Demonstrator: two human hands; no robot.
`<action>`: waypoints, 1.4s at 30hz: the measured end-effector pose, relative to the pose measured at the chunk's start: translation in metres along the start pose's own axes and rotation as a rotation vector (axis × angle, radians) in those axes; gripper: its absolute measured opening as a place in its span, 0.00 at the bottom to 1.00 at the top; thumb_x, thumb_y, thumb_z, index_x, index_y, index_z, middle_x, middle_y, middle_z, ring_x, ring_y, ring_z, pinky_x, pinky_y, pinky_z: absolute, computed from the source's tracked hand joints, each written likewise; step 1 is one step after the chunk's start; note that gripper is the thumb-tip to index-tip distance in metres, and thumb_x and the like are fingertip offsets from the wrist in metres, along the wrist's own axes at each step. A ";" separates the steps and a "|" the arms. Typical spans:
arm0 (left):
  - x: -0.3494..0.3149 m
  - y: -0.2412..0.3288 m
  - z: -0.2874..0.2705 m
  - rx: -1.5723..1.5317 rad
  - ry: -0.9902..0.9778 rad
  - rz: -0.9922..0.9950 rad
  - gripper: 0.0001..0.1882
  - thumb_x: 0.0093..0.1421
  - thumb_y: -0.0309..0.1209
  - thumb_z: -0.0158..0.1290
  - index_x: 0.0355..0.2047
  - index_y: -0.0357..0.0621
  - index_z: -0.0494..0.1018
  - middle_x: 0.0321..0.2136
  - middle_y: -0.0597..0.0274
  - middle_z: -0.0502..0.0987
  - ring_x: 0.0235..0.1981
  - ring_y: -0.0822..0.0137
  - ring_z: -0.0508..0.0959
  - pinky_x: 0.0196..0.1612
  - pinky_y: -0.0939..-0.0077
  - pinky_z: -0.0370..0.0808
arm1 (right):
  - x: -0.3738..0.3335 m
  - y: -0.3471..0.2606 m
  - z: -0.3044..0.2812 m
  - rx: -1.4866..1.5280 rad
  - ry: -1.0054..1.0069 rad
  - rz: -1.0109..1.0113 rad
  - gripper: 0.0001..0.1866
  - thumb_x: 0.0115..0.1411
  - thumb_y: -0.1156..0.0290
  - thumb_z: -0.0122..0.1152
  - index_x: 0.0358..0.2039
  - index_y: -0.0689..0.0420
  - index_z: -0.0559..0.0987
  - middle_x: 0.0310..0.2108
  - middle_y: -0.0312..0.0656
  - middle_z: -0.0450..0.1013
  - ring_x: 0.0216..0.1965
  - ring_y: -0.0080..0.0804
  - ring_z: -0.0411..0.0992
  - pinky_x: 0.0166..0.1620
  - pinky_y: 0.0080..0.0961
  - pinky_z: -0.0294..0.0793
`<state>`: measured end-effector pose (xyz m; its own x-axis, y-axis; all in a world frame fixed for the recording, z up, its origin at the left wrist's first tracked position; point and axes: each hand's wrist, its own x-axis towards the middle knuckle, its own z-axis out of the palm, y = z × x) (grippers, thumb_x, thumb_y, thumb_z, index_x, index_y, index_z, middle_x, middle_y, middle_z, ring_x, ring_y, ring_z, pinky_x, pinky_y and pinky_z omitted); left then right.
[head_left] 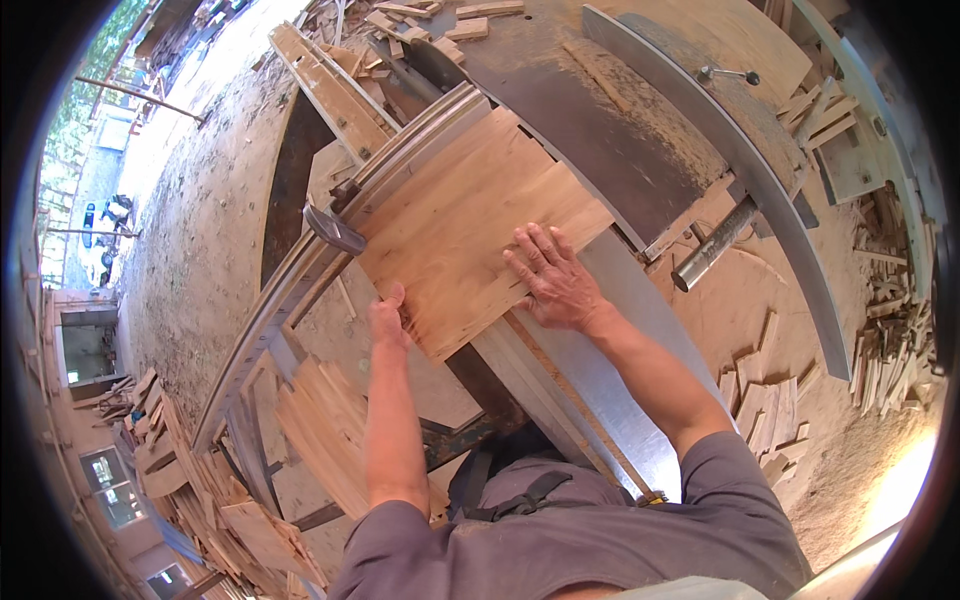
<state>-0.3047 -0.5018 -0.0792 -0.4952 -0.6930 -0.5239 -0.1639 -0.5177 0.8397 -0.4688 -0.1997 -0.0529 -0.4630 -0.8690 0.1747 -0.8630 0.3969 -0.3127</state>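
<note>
A flat, pale wooden panel (470, 210) lies on the sliding table of a panel saw, in front of me. My left hand (390, 318) grips its near left edge, thumb on top and fingers hidden underneath. On the panel's near right part rests my right hand (550, 280), palm down with fingers stretched out. A metal fence (415, 145) with a rail runs along the panel's far left side. Close to the panel's left corner sits a grey metal stop (335, 230) on that rail.
Right of the panel stretches the dark saw table (610, 150), dusted with sawdust. A long curved-looking metal rip fence (740, 160) crosses it, with a round bar (715, 245) below. Wood offcuts (770, 400) lie at right, and stacked boards (325, 430) stand at lower left.
</note>
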 end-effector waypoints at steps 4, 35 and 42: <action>0.012 -0.005 -0.011 -0.038 -0.041 -0.003 0.19 0.64 0.27 0.61 0.52 0.28 0.73 0.44 0.52 0.81 0.41 0.58 0.83 0.45 0.61 0.82 | 0.009 -0.002 -0.003 0.024 -0.071 0.025 0.45 0.58 0.45 0.66 0.73 0.49 0.63 0.77 0.48 0.48 0.78 0.47 0.40 0.77 0.49 0.35; 0.306 0.254 -0.060 1.716 0.320 0.549 0.41 0.70 0.64 0.37 0.71 0.46 0.60 0.67 0.48 0.64 0.70 0.46 0.58 0.73 0.48 0.47 | 0.211 0.017 0.017 -0.001 -0.195 0.103 0.48 0.58 0.47 0.66 0.75 0.45 0.56 0.78 0.47 0.43 0.78 0.46 0.38 0.77 0.45 0.33; 0.357 0.283 -0.053 1.714 0.330 0.572 0.42 0.69 0.64 0.38 0.71 0.47 0.61 0.66 0.46 0.65 0.69 0.45 0.60 0.72 0.47 0.50 | 0.268 0.027 0.033 -0.092 -0.211 0.098 0.50 0.58 0.44 0.65 0.76 0.45 0.56 0.78 0.46 0.43 0.78 0.45 0.37 0.77 0.44 0.32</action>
<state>-0.4823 -0.9222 -0.0366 -0.6639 -0.7475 0.0192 -0.7477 0.6640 -0.0017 -0.6099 -0.4321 -0.0456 -0.5013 -0.8636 -0.0543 -0.8351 0.4993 -0.2310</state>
